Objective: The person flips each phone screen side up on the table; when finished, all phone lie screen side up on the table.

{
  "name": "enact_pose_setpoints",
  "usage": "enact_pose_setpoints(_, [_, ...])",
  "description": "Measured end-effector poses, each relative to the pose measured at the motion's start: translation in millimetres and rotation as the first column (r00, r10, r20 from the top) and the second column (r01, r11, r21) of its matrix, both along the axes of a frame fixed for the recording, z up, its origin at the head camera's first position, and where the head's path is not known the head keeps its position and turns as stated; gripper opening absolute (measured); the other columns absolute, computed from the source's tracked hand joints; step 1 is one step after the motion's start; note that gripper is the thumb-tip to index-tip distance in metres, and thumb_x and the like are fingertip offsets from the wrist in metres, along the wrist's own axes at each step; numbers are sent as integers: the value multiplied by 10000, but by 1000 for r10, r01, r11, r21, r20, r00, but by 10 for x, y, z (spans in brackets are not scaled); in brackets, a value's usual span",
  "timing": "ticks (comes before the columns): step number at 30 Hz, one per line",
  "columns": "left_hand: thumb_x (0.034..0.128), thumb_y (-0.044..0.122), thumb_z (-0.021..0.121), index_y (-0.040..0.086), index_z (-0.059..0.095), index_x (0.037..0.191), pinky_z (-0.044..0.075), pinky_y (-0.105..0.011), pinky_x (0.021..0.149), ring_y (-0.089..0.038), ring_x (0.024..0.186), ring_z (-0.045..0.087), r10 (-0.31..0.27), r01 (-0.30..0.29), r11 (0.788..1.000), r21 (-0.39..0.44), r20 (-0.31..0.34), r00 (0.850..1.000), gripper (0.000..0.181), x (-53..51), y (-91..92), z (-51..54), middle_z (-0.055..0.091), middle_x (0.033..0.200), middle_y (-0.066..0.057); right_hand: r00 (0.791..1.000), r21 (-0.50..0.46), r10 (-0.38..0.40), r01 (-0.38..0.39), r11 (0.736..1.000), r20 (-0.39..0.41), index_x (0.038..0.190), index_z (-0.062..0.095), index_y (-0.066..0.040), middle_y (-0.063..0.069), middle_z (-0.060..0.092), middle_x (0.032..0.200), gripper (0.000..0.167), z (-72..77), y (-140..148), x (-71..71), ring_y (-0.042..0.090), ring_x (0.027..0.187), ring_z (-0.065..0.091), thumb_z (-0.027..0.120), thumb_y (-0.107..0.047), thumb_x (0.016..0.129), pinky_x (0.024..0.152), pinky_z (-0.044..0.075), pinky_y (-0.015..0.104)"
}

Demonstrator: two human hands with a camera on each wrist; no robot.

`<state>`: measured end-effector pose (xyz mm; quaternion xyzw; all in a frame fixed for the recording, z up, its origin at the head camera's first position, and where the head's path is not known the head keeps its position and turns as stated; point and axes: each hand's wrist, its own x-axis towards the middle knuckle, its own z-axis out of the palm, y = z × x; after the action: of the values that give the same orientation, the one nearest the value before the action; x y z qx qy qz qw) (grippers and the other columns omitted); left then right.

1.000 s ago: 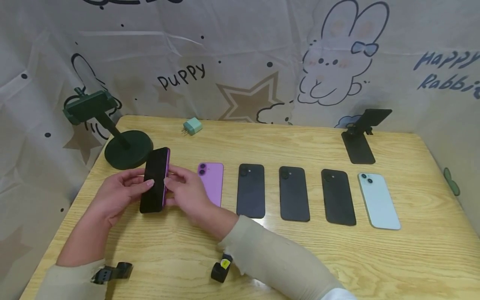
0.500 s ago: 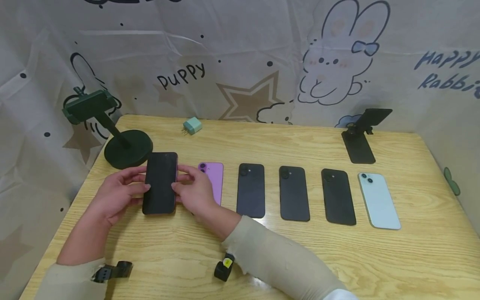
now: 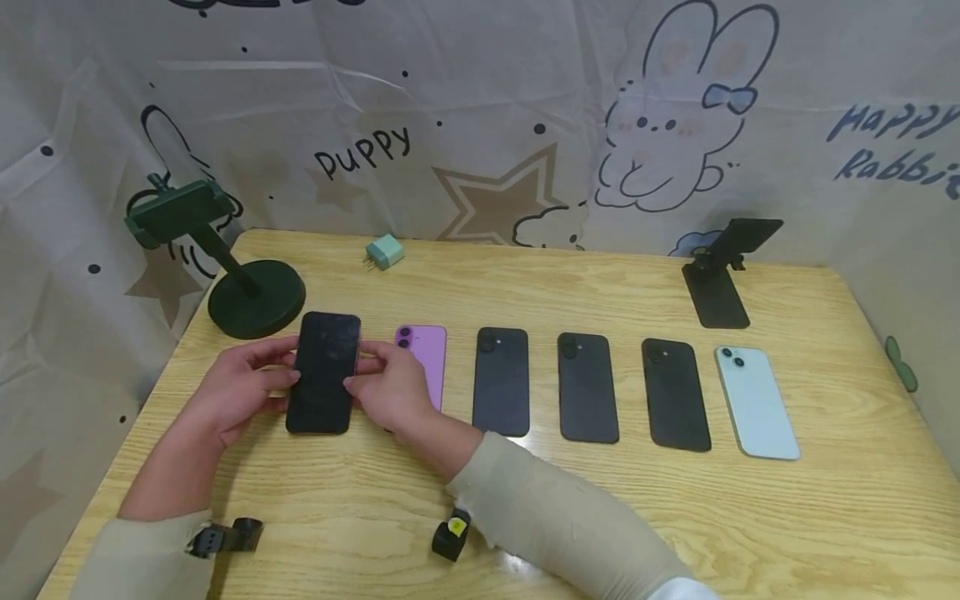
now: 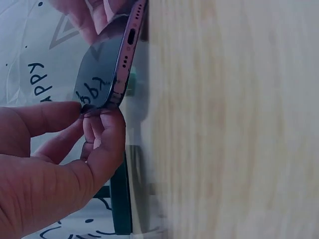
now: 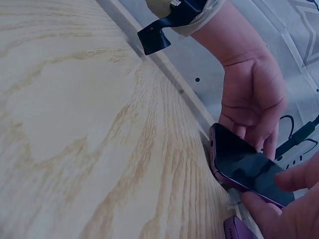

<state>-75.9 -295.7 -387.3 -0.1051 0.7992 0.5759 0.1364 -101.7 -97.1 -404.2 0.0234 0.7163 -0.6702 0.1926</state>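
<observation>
1. A phone (image 3: 324, 372) with a dark screen and a purple-pink rim was held up by both hands over the left part of the wooden counter (image 3: 337, 508), its screen facing upward.
2. Its left edge was pinched between the thumb and fingers of the left hand (image 3: 240, 387).
3. Its right edge was gripped by the thumb and fingers of the right hand (image 3: 393, 387).
4. Whether the counter was touched by its lower end could not be told.
5. A purple phone (image 3: 429, 358), back upward, was partly covered by the right hand.
6. To its right, three dark phones (image 3: 588, 392) and a pale blue phone (image 3: 761, 408) were laid in a row, backs upward.
7. Behind the left hand, a green stand (image 3: 258, 304) was placed; a mint charger (image 3: 387, 252) and a black stand (image 3: 717, 296) were set farther right.
</observation>
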Motion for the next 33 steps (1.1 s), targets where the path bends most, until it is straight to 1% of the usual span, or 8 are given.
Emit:
enact_pose_setpoints(4, [987,2,521,-20,363,1521,565,-314,761,-289,993,553,-10,10,999,-37,2,1000,558,-18,-1,-32,464,1257,-241,999,65,38,-37,997,-21,1269,667,-25,4,685,914,462,3,6,8,76,805,646,759,33,820,721,541,252])
enact_pose_setpoints(7, [984,3,517,-30,372,1512,562,-307,781,-345,1067,512,-12,13,998,-59,11,1000,549,-20,6,-41,467,1285,-254,997,55,71,-71,996,-5,1285,643,6,14,682,954,470,19,8,28,78,845,654,754,33,829,766,542,248])
enact_pose_setpoints(11, [994,20,511,-46,385,1498,560,-320,807,-378,1123,493,-3,5,996,-87,23,1000,524,-22,29,-39,470,1316,-268,994,25,105,-105,994,-3,1317,605,39,43,675,1014,498,42,12,64,102,892,670,744,42,839,796,547,253])
enact_pose_setpoints(18, [990,35,518,-97,392,1469,557,-339,828,-375,1165,502,-4,8,992,-125,33,999,512,-32,90,-43,472,1369,-304,995,57,100,-99,993,-8,1357,582,14,75,655,1227,539,44,36,106,99,940,667,744,9,843,817,529,245])
enact_pose_setpoints(22, [990,32,514,-110,399,1460,554,-333,829,-374,1166,511,-1,5,991,-133,32,999,504,-19,108,-41,487,1365,-311,995,53,95,-95,994,-5,1380,561,1,85,646,1244,563,36,45,105,107,942,667,739,13,846,817,537,260])
enact_pose_setpoints(26, [990,49,519,-105,383,1471,531,-327,856,-373,1177,487,9,-2,991,-132,52,999,523,-2,143,-15,472,1381,-303,996,34,93,-94,995,13,1400,533,4,105,649,1246,585,28,50,97,126,952,669,732,11,850,838,537,283])
enact_pose_setpoints(28, [987,52,517,-102,366,1481,510,-351,893,-375,1188,474,14,-5,992,-126,66,998,538,8,167,0,459,1396,-299,996,25,88,-89,996,24,1399,531,6,109,651,1240,587,22,51,93,142,971,669,733,13,848,856,534,296])
enact_pose_setpoints(33, [986,51,512,-109,331,1494,415,-473,1034,-397,1266,449,24,-15,993,-116,73,997,563,33,188,3,434,1434,-313,996,-9,87,-86,996,36,1366,549,22,106,654,1217,543,11,51,82,187,1061,654,726,35,852,897,523,312])
